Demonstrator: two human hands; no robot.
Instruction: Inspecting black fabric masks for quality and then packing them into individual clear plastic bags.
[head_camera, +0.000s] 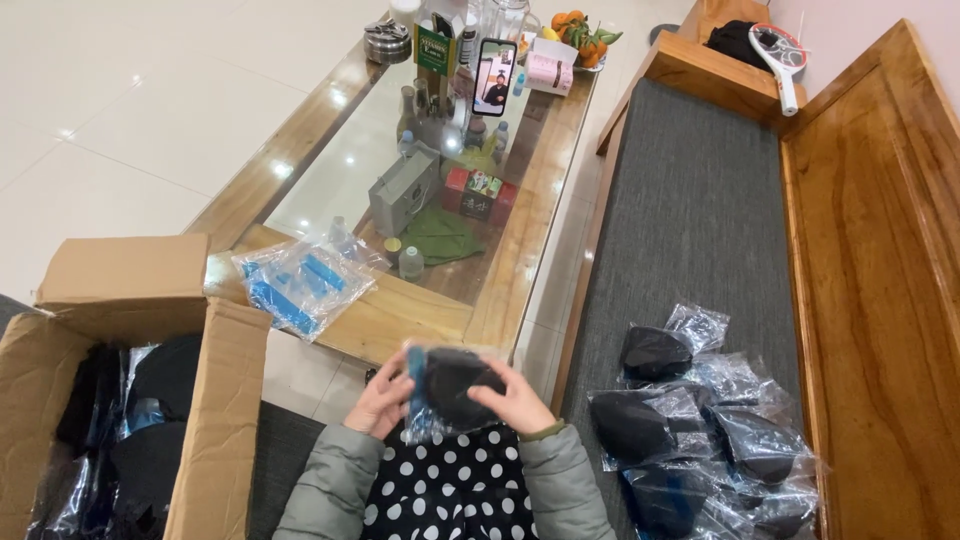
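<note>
Pale floor tiles (130, 110) spread out past a wooden coffee table (400, 315) with a glass top, and we sat over our dotted lap. Our left hand (381, 401) and right hand (517, 400) both closed on a clear plastic bag (450, 392) held just above our knees, fingers curled around its two sides, thumbs pressed on the front. Inside that crinkly bag sat a rounded black item and a blue strip along the left edge; what the black item was we could not tell. At our left an open cardboard box (225, 400) held more dark goods in shiny plastic, its flaps folded outward. On the near corner of the table lay a clear packet of blue strips (300, 285). At our right, on the grey cushion (690, 220) of a wooden bench, a heap of filled bags (700, 420) lay close together, each glossy and wrinkled with a dark rounded shape inside. Farther back on the table a phone (493, 76) stood upright among bottles and small boxes.
</note>
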